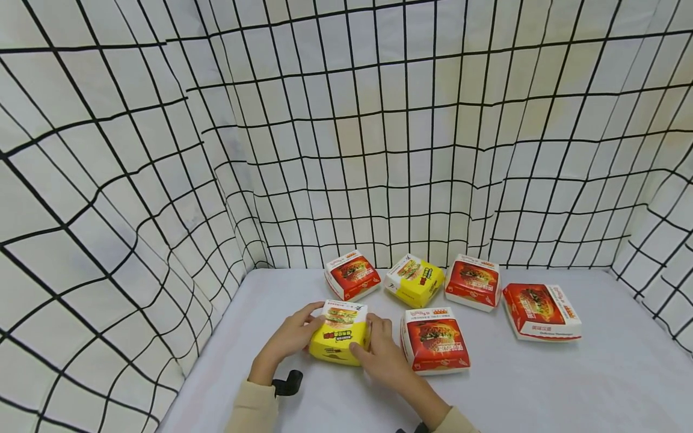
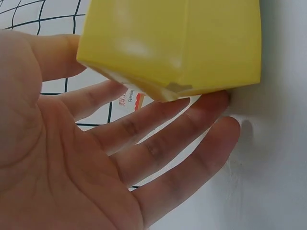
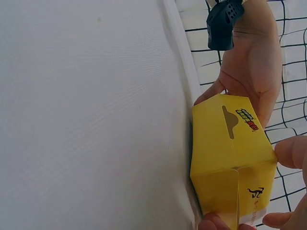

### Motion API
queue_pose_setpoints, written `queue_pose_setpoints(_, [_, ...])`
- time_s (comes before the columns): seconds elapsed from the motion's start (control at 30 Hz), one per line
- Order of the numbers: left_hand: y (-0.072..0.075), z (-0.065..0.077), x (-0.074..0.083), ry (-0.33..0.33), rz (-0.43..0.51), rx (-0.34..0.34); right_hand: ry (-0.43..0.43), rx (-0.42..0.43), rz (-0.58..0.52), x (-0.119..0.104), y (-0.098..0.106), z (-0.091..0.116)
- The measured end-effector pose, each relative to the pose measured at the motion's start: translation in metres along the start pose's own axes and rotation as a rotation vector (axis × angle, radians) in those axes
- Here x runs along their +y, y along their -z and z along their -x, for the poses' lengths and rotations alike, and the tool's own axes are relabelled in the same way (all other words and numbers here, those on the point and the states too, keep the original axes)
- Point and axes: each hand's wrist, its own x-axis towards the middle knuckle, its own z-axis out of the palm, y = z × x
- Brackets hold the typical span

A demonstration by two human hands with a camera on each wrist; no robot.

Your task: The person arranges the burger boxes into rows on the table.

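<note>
A yellow burger box [image 1: 338, 346] with a burger picture on its lid sits between both hands on the white surface, toward the left of the head view. On its left side rests my left hand [image 1: 295, 332]. The left wrist view shows fairly straight, spread fingers [image 2: 158, 143] touching the box, with a gap before the palm. My right hand [image 1: 385, 355] grips the right side, thumb on the front and fingers round the far side. In the right wrist view the yellow box shows its slotted side, and parts of both hands appear.
Right beside the right hand lies a red burger box [image 1: 435, 341]. Behind stand a red box [image 1: 352, 276], a yellow box [image 1: 415, 281] and another red box [image 1: 473, 282]. Farther right is one more red box [image 1: 541, 313]. Black-gridded white walls [image 1: 379, 150] enclose the surface.
</note>
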Motion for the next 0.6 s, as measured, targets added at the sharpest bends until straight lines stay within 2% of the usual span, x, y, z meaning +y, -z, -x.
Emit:
queue_pose_setpoints(0.17, [0.003,0.001,0.000,0.007,-0.007,0.012,0.002,0.039,-0.010,0.003,-0.001,-0.003])
queue_pose_setpoints(0.3, [0.007,0.002,0.000,0.017,-0.032,0.005,-0.008,0.039,-0.025,0.004,-0.001,-0.005])
queue_pose_setpoints(0.47, [0.011,0.002,-0.002,0.017,-0.076,-0.054,0.006,-0.003,-0.052,0.006,-0.001,-0.004])
queue_pose_setpoints(0.6, [0.012,0.003,-0.003,0.005,-0.075,-0.113,-0.002,-0.038,-0.067,0.007,-0.002,-0.003])
